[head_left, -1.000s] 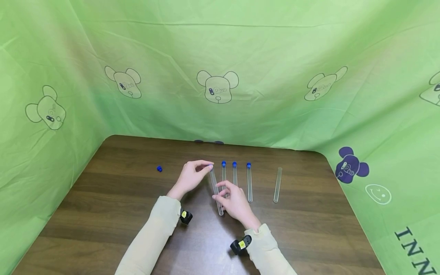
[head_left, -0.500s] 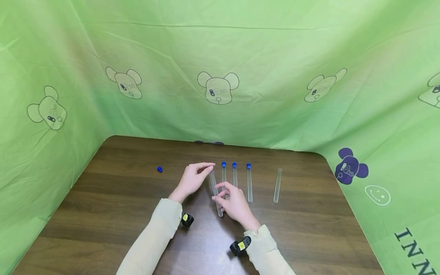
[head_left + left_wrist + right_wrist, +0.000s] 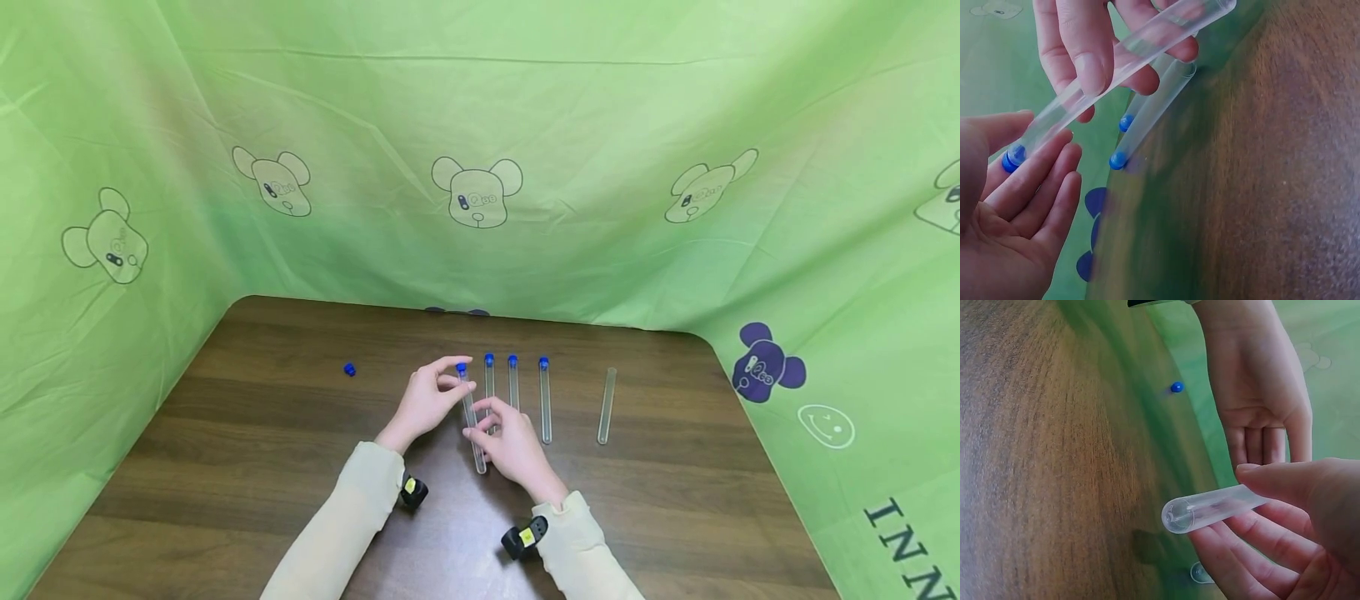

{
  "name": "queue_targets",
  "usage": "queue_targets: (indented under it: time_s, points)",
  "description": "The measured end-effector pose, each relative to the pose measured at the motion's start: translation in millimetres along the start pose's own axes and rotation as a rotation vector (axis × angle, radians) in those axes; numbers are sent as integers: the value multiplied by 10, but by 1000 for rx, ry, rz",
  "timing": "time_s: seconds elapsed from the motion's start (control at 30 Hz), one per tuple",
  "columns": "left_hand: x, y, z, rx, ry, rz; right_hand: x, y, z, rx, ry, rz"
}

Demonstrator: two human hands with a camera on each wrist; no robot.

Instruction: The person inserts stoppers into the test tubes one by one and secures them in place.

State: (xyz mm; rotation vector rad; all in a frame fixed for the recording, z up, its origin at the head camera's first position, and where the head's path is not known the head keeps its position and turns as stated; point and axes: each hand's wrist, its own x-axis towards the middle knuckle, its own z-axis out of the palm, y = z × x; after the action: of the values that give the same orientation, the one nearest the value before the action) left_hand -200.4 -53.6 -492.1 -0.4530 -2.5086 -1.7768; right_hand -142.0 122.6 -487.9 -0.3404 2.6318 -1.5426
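My right hand (image 3: pixel 517 442) pinches a clear test tube (image 3: pixel 1216 509) between thumb and fingers around its lower half. The tube slants, its rounded end toward me. A blue cap (image 3: pixel 461 367) sits on its far end. Around that capped end is my left hand (image 3: pixel 429 402), its fingers spread and nearly straight, the thumb alongside the tube. In the left wrist view the cap shows between thumb and fingers; whether they press on the tube is hard to tell. Just right of the held tube, several blue-capped test tubes (image 3: pixel 545 404) lie side by side, partly hidden by my right hand.
An uncapped test tube (image 3: pixel 607 407) lies farther right on the brown wooden table (image 3: pixel 675 500). One loose blue cap (image 3: pixel 349 369) is at the left. Green cloth (image 3: pixel 480 100) with bear drawings walls in the back and both sides.
My left hand has let go of the cap and slid slightly down and toward me, so the blue cap now shows. My right hand and the test tube have stayed nearly still.
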Motion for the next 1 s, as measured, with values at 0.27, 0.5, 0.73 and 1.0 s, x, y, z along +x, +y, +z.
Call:
queue_targets:
  time_s: [0.27, 0.5, 0.73, 1.0]
  points:
    - [20, 14, -17, -2, 2, 15, 8, 39, 14, -11, -7, 8]
    - [45, 50, -36, -20, 1, 19, 25, 88, 23, 7, -39, -12]
    - [56, 84, -35, -62, -10, 0, 41, 115, 42, 2, -40, -22]
    - [55, 76, -29, -95, -23, 3, 32, 135, 49, -20, -33, -43]
